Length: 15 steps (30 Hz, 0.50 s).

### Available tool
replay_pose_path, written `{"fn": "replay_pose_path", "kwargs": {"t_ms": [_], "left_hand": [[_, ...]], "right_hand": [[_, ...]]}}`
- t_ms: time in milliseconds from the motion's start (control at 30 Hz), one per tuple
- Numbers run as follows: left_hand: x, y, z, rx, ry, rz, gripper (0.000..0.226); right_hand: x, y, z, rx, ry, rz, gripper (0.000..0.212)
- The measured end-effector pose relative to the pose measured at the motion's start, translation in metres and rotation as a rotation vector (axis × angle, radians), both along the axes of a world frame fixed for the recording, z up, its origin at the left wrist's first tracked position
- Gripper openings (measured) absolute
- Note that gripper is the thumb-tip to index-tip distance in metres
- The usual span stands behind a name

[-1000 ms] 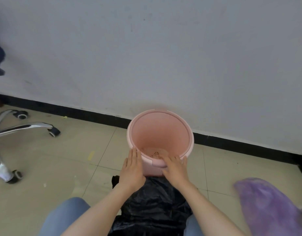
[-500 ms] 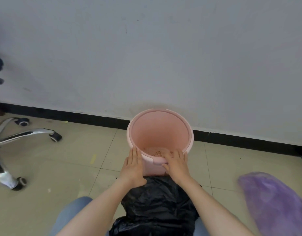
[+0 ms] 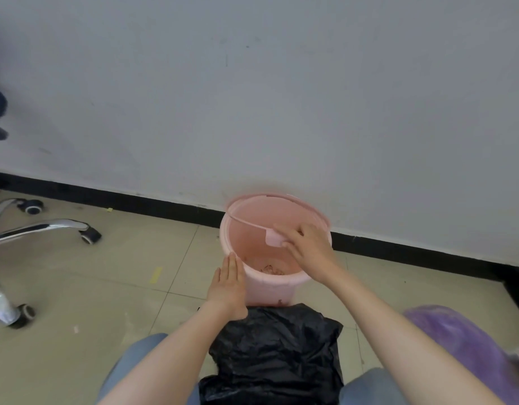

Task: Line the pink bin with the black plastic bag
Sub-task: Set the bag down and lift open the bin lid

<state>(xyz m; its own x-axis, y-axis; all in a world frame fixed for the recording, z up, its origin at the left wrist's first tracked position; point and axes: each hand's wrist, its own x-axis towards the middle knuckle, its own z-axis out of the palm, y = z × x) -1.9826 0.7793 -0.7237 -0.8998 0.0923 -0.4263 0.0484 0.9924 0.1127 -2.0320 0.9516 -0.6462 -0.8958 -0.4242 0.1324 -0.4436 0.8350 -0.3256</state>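
One pink bin [image 3: 261, 283], one black bag [image 3: 274, 355]; right hand [image 3: 308, 248] grips the bin's ring [image 3: 274, 238], left hand [image 3: 227, 285] flat.

No lettering, label, brand or number can be read anywhere in view, whether on the wall, the floor or the objects.

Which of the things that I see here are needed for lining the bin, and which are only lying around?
For the job:
- pink bin
- its pink rim ring, lifted by the right hand
- black plastic bag on the lap
- left hand flat against the bin's side

Just lying about:
- office chair base on wheels
- purple cloth
- yellow scrap on the floor
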Motion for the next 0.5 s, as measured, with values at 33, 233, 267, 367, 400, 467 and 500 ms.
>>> {"fn": "replay_pose_path", "kwargs": {"t_ms": [33, 233, 267, 367, 400, 467, 500], "left_hand": [[0.0, 0.0, 0.001, -0.003, -0.001, -0.002, 0.095], [-0.001, 0.0, 0.005, -0.033, -0.03, -0.013, 0.094], [-0.002, 0.0, 0.006, -0.036, -0.044, -0.014, 0.095], [-0.002, 0.001, 0.008, -0.039, -0.065, -0.016, 0.095], [-0.001, 0.001, 0.008, -0.043, -0.064, -0.018, 0.095], [0.002, 0.0, 0.008, -0.057, -0.063, -0.025, 0.095], [0.003, 0.0, 0.008, -0.065, -0.06, -0.028, 0.094]], "right_hand": [[-0.002, -0.001, 0.003, -0.016, 0.02, 0.027, 0.042], [-0.02, 0.009, 0.024, -0.068, 0.038, 0.008, 0.042], [-0.022, 0.01, 0.029, -0.045, -0.014, 0.001, 0.043], [-0.027, 0.007, 0.042, -0.018, 0.033, 0.009, 0.044], [-0.029, 0.006, 0.046, -0.03, 0.078, 0.01, 0.042], [-0.035, 0.004, 0.052, -0.035, 0.15, -0.011, 0.039], [-0.038, 0.003, 0.058, -0.033, 0.179, -0.035, 0.037]]}}
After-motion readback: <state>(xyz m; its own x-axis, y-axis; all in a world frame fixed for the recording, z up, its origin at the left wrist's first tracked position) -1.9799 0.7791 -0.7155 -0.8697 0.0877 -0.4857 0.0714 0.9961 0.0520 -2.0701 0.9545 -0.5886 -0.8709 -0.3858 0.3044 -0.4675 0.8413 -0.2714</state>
